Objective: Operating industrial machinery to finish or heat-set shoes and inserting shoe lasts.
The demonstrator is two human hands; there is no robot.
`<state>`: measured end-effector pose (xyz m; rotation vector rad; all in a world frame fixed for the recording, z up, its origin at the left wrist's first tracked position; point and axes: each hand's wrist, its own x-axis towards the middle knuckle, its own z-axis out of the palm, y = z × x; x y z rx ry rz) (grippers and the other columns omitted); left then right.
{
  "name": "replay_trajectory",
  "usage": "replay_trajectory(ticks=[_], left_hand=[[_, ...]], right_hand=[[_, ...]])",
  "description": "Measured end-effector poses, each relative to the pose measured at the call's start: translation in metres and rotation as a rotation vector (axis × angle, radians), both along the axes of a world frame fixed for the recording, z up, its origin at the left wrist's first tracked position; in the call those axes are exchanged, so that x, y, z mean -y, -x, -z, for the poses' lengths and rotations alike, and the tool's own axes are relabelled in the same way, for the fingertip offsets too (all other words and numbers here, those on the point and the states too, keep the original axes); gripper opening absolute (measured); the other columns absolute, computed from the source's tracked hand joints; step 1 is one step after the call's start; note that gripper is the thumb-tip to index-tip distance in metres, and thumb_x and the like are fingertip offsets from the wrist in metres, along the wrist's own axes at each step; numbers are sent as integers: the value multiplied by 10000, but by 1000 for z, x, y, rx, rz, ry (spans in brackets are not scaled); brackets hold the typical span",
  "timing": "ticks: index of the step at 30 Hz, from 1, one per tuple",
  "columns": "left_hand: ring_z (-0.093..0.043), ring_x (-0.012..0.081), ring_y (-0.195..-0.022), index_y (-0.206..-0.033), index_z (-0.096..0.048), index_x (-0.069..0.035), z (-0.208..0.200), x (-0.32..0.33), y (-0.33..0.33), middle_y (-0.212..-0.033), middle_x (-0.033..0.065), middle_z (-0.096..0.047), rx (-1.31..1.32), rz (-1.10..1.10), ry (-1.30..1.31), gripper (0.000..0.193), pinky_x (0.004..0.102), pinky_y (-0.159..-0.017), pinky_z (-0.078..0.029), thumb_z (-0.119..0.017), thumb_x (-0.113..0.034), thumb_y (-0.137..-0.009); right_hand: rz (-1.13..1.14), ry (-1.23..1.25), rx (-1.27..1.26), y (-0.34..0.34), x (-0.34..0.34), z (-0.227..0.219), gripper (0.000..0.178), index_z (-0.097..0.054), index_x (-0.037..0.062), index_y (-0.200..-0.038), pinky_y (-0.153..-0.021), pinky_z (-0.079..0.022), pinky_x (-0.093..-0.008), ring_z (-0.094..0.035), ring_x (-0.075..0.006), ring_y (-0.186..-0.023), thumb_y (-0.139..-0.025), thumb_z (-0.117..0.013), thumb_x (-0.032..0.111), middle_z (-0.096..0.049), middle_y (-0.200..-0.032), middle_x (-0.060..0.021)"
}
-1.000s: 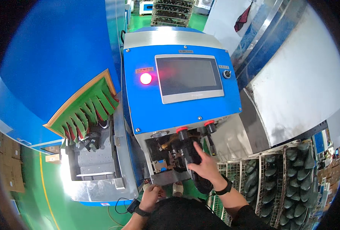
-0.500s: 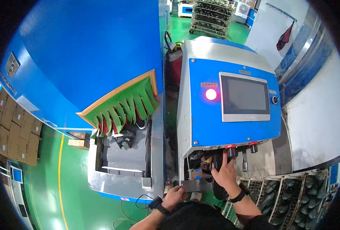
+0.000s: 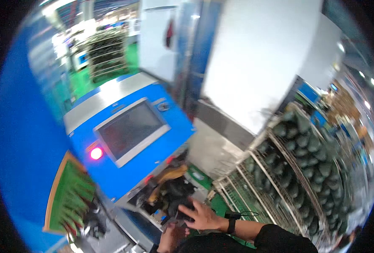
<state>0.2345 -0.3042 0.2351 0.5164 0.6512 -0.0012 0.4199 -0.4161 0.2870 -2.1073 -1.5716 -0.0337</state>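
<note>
The blue-and-white machine point(image 3: 88, 170) with a dark screen point(image 3: 130, 128) and a lit red lamp point(image 3: 96, 153) stands in front of me. My right hand point(image 3: 201, 216) is below its front edge, fingers spread, beside a dark object point(image 3: 176, 198) whose kind I cannot make out. Whether the fingertips touch it is unclear. Close by on the left is my left hand point(image 3: 173, 237), low under the machine's front; blur hides what its fingers do. A yellow-brown piece point(image 3: 170, 173) shows among dark things under the machine.
On the right stands a wire rack point(image 3: 260, 179) filled with dark green, foot-shaped forms point(image 3: 298, 145). A green strip curtain point(image 3: 69, 198) hangs at the lower left over a grey conveyor point(image 3: 111, 234). A white cabinet point(image 3: 254, 63) and another loaded rack point(image 3: 107, 55) stand farther back.
The view has swung to the right, so the machine now sits farther left and tilted. My right hand has moved away from the knobs under the panel, and my hands are closer together.
</note>
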Motion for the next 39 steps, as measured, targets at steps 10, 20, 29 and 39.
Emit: replay_trajectory(ticks=[10,20,29,39], left_hand=[[-576,268,-1169,-1365,-555,-65,84,40,-6,-1300,107,-613,-111,312,58,683,384,-998,-481,-432,-621,-989],[-632,164,-750,-1109,-657,-101,8,51,7,-891,37,-687,-131,82,-45,349,330,-677,-517,-540,-407,-988],[-595,171,-908,-1225,-623,16,-104,66,-44,-1060,74,-663,-283,182,-812,464,288,-773,-481,-659,-339,-928],[-677,365,-934,-1013,-686,13,-117,78,-89,-984,201,-699,-389,457,-1273,562,420,-829,-523,-684,-517,-829]], right_hand=[[-41,345,-928,-4,89,-54,855,-170,67,-1575,-958,-485,-438,-613,-424,-1110,-960,-593,485,-535,-1304,-341],[140,47,-1421,-39,55,25,774,-426,15,-1486,-1109,-346,-316,-472,-198,-1315,-901,-683,452,-535,-1427,-149],[195,-1094,-2123,-179,229,39,577,-547,-55,-1197,-692,-600,-300,-698,-235,-784,-866,-691,395,-689,-927,-132],[-68,-1918,-2315,-404,222,66,354,-472,-41,-1135,-597,-512,-342,-559,-212,-704,-1026,-486,296,-509,-827,-77]])
